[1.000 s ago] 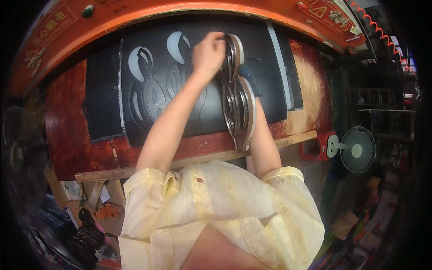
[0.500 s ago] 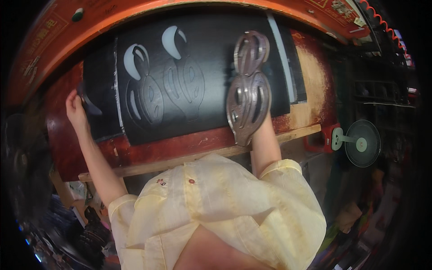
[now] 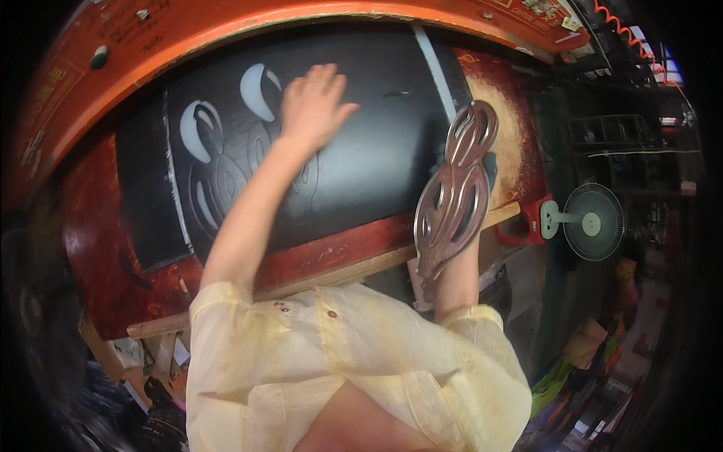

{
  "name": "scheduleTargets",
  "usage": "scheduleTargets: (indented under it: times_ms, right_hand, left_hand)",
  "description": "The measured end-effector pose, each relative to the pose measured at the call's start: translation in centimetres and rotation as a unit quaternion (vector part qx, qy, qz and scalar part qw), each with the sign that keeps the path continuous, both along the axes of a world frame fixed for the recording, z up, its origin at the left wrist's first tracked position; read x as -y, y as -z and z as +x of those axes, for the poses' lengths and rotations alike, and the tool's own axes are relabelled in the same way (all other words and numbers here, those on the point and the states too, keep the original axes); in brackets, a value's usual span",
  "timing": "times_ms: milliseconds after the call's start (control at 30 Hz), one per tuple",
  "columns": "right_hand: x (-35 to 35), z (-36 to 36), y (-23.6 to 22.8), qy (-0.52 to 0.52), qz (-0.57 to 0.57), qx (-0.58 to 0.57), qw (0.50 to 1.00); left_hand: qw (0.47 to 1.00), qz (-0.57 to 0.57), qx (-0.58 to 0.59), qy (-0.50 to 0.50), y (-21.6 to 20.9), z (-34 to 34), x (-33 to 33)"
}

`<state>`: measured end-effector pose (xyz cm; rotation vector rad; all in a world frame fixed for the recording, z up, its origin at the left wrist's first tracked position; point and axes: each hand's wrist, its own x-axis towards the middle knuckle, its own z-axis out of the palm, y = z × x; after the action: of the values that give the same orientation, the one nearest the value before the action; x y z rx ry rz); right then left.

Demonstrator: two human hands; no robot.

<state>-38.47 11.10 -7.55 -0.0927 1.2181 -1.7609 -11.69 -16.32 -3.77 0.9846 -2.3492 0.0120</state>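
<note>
My left hand (image 3: 312, 109) is open, palm down over a black sheet (image 3: 369, 181), its fingers stretched toward the far side. Outlines are cut into the sheet's left half, partly hidden under my left forearm. A pale crescent opening (image 3: 260, 92) lies just left of the hand, with another crescent opening (image 3: 194, 132) farther left. At the sheet's right edge, my right hand holds up a metal cutting die (image 3: 456, 196) with rounded lobes and slots. The die hides most of that hand; a blue-grey bit, perhaps a glove, shows beside it.
An orange machine beam (image 3: 301, 16) arches across the far side. The red worktable (image 3: 90, 248) has a wooden strip (image 3: 158, 328) along its near edge. A small fan (image 3: 593, 222) stands at the right. A small dark mark or scrap (image 3: 397, 94) lies on the sheet.
My left hand has swept from the sheet's left end, beside a dark crescent piece, to its middle. My right hand has carried the die right and nearer to me, off the sheet's middle.
</note>
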Motion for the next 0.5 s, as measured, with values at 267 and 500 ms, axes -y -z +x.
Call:
scheduleTargets:
  times_ms: [267, 500]
  right_hand:
    - [-5.9, -1.5, -1.6, 0.061, 0.057, -0.033, 0.996]
    - [1.0, -3.3, -5.7, 0.011, 0.056, -0.206, 0.977]
  left_hand:
    - [0.948, 0.118, 0.116, 0.273, 2.3, -12.2, -7.6]
    - [0.872, 0.223, -0.202, 0.385, 2.9, 4.6, -19.8]
